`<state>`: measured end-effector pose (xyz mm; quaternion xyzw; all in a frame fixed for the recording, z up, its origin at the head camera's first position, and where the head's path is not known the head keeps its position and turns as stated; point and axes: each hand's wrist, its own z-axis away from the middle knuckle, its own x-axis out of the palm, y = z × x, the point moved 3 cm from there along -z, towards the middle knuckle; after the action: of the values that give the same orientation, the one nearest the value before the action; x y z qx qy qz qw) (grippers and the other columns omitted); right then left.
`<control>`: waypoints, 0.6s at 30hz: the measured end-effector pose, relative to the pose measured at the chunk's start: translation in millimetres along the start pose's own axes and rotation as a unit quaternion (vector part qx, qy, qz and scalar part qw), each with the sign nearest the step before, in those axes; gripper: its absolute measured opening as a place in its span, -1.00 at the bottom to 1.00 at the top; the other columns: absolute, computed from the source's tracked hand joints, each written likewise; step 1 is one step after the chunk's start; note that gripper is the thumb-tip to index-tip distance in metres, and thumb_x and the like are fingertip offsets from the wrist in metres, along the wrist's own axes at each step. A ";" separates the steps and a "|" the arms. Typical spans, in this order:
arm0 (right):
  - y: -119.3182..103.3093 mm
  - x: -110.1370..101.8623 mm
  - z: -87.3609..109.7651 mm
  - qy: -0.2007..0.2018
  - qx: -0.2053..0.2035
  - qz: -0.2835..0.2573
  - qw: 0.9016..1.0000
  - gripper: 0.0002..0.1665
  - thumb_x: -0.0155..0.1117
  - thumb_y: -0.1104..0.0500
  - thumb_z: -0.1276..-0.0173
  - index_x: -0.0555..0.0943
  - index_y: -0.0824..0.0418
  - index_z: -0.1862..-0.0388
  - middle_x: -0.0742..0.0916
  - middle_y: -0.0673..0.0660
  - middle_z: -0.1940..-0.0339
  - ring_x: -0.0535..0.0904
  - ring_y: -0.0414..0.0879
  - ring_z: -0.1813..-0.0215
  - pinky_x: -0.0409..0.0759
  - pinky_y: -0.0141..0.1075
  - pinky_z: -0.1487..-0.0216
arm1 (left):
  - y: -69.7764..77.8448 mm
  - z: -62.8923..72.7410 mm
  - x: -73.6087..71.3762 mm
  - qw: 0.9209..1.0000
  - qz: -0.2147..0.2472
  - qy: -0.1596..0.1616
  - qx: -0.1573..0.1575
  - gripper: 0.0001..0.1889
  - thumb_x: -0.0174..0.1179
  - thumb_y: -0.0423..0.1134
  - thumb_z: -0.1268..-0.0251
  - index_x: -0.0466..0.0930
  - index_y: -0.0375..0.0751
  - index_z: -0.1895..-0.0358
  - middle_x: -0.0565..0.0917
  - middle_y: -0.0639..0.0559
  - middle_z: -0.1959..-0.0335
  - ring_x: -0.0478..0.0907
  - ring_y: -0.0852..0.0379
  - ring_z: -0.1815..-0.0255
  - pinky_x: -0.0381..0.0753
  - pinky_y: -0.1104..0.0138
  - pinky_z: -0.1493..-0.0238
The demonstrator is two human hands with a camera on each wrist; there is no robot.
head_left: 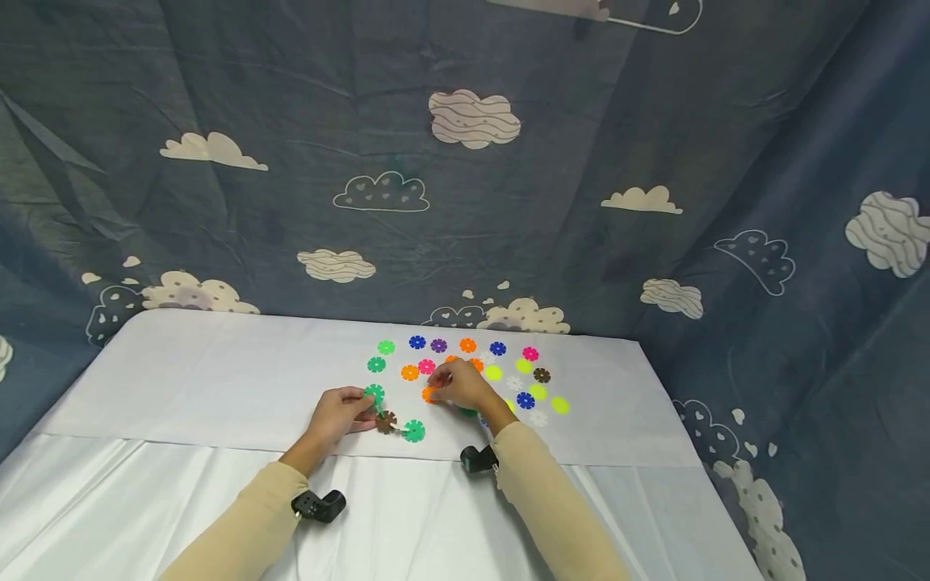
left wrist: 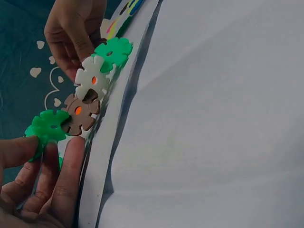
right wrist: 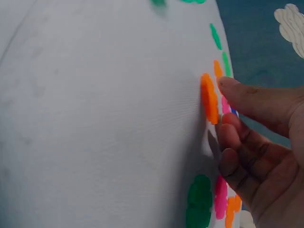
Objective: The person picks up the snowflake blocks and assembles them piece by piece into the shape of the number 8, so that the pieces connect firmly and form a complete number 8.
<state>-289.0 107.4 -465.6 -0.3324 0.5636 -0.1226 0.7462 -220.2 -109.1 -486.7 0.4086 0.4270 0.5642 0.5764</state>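
My left hand pinches one end of a short chain of notched plastic discs between thumb and fingers. In the left wrist view the chain runs from a green disc at the fingertips through a brown disc and a white disc to another green disc. More green shows behind the left fingers. With curled fingers and thumb at its rim, my right hand holds an orange disc at the tabletop. Part of that disc is hidden by the fingers in the head view.
Loose discs in several colours lie spread around and beyond my right hand, among them a brown disc, a blue disc and a yellow disc. A white cloth covers the table. Behind it hangs a dark cloud-patterned curtain.
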 end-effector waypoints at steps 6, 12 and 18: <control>2.6 4.9 -3.1 -0.012 0.007 0.032 0.999 -0.72 0.50 0.24 -0.12 0.69 0.21 0.17 0.65 0.00 0.31 0.48 -0.10 0.21 0.53 -0.26 0.04 | 0.0 -3.9 -2.8 1.000 0.000 -0.011 -0.003 -0.69 0.08 -0.39 -0.40 0.39 -0.51 -0.10 0.68 -0.18 0.28 0.64 0.18 0.43 0.69 0.32 0.29; 1.2 5.5 -5.4 -0.012 0.008 0.033 0.999 -0.77 0.50 0.28 -0.10 0.66 0.19 0.26 0.62 0.02 0.34 0.46 -0.06 0.21 0.53 -0.24 0.04 | -0.6 -7.2 -4.7 1.000 0.002 -0.017 -0.009 -0.71 0.06 -0.39 -0.40 0.40 -0.52 -0.08 0.69 -0.11 0.37 0.64 0.20 0.50 0.69 0.33 0.33; 3.0 4.0 -5.0 -0.010 -0.007 -0.073 0.997 -0.79 0.45 0.40 -0.10 0.61 0.24 0.32 0.59 0.08 0.40 0.53 -0.10 0.35 0.61 -0.35 0.26 | -2.0 -9.2 -4.9 1.000 -0.002 -0.019 -0.014 -0.72 0.08 -0.38 -0.39 0.42 -0.51 -0.05 0.68 -0.06 0.41 0.64 0.20 0.50 0.69 0.34 0.35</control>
<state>-292.9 105.6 -471.2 -0.3794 0.5311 -0.1694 0.7384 -228.4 -114.2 -491.2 0.4107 0.4090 0.5607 0.5914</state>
